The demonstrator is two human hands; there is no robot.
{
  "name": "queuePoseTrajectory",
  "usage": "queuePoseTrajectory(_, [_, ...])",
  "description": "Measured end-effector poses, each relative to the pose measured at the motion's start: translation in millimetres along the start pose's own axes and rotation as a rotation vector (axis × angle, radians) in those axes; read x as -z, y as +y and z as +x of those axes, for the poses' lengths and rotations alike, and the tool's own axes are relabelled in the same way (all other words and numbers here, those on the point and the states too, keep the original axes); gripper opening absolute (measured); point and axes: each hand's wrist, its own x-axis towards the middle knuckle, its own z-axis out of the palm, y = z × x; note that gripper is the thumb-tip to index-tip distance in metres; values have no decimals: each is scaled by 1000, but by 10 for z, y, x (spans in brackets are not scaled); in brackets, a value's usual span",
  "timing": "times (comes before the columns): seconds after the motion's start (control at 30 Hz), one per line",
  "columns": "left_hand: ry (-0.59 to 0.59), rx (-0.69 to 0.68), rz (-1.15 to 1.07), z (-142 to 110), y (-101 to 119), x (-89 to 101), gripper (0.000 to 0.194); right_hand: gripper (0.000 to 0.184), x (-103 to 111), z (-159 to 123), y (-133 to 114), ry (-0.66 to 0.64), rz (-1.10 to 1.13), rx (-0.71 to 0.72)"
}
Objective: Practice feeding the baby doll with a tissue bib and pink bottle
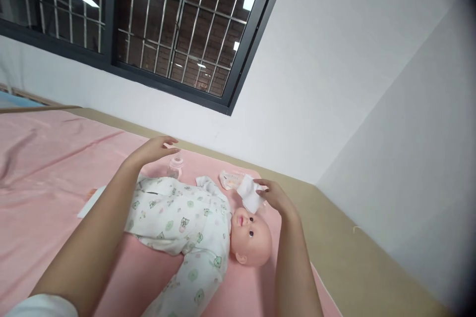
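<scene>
A baby doll (252, 245) lies on its back on a pink sheet (59, 158), dressed in a white suit with green animal prints. In my right hand (274, 194) a white wipe (249, 195) hangs from the fingers, just beyond the doll's face. Behind the wipe lies a small whitish, clear packet (228, 179), partly covered. My left hand (158, 149) is over the far side of the doll's body, thumb and fingers apart, holding nothing. Just beyond that hand's thumb stands a clear baby bottle (175, 167) with a pale pink top.
The sheet covers a tan mat or bed surface (334, 237), which shows along the back and right. A white wall (297, 109) rises behind, with a dark-framed barred window (178, 25). Beside the doll's legs is a flat white item (89, 204), partly hidden by my left forearm.
</scene>
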Motion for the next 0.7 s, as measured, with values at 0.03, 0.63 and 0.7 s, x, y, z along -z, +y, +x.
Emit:
queuePoseTrajectory(0.03, [1, 43, -48, 4, -71, 14, 64, 39, 24, 22, -16, -37, -6, -10])
queuePoseTrajectory(0.63, [-311, 299, 59, 179, -532, -205, 108, 60, -279, 623, 157, -434, 183, -298])
queuePoseTrajectory(0.7, [-326, 296, 84, 190, -541, -209, 107, 59, -293, 608, 216, -466, 149, -325])
